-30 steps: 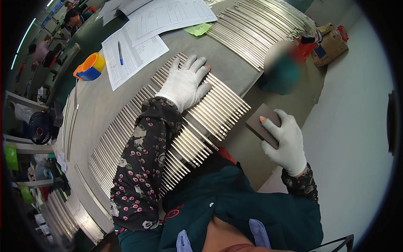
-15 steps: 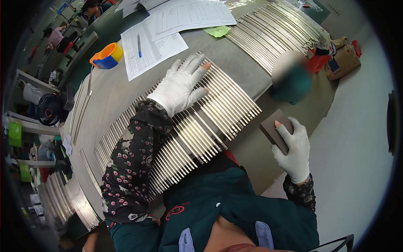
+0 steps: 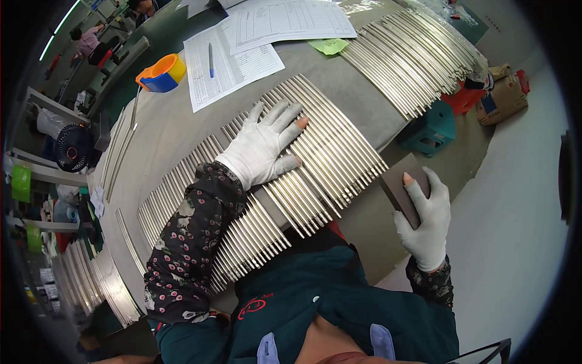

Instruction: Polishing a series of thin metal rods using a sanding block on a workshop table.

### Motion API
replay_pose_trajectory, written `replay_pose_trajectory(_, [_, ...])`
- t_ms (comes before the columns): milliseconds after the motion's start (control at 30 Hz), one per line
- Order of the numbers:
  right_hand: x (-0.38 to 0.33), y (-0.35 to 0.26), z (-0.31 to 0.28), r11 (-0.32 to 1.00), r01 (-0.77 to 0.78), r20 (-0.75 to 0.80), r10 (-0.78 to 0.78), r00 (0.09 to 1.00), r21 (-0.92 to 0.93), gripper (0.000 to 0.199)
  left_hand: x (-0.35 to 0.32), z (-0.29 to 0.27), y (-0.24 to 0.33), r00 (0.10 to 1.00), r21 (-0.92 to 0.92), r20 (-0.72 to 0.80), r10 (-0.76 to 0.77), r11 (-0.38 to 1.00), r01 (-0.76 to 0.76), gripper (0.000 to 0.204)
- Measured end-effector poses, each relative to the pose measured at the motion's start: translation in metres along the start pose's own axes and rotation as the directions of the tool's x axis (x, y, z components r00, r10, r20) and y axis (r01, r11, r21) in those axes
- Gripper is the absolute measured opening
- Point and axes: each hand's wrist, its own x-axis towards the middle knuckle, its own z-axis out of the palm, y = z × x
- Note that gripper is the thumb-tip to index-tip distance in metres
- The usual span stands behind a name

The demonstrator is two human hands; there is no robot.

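My left hand point(image 3: 259, 147), in a white glove with some bare fingertips, lies flat with fingers spread on a row of slim, shiny metal rods point(image 3: 333, 136). The rods lie side by side on the grey table, their near ends at the edge in front of me. Near the hand, a gap divides the row into groups. To the right, off the table edge, my right hand point(image 3: 429, 227), also gloved, grips a brown-grey rectangular block point(image 3: 401, 187) between thumb and fingers. The block is close to the rods' right ends, apart from them.
Printed sheets point(image 3: 242, 73) with a pen point(image 3: 211, 60) lie at the far side, beside a yellow-and-blue tape ring point(image 3: 162, 73). More rods point(image 3: 406, 57) fill the far right. A teal stool point(image 3: 430, 127) stands below the edge. Loose strips point(image 3: 121, 148) lie left.
My left hand has come nearer to me across the rods. The gap in the row under it has widened, with rods shifted to the right. The right hand still holds the block.
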Motion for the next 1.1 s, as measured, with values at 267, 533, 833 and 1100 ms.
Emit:
replay_pose_trajectory(267, [0.018, -0.022, 0.018, 0.994, 0.109, 0.038, -0.108, 0.993, -0.016, 0.067, -0.001, -0.003, 0.002, 1.0, -0.007, -0.004, 0.012, 1.0, -0.012, 0.073])
replay_pose_trajectory(533, [0.066, -0.051, 0.046, 0.976, 0.164, 0.108, -0.15, 0.983, -0.14, 0.055, 0.0, -0.004, 0.004, 1.0, -0.008, 0.014, 0.001, 1.0, -0.001, 0.074])
replay_pose_trajectory(833, [0.076, -0.053, 0.044, 0.969, 0.2, 0.091, -0.189, 0.978, -0.142, 0.054, 0.003, -0.001, 0.002, 1.0, 0.009, -0.013, 0.008, 1.0, -0.008, 0.074])
replay_pose_trajectory(1100, [0.015, -0.019, -0.01, 0.997, 0.075, 0.119, -0.076, 0.99, 0.012, 0.056, 0.001, -0.001, 0.001, 1.0, 0.005, 0.003, 0.01, 1.0, -0.01, 0.075])
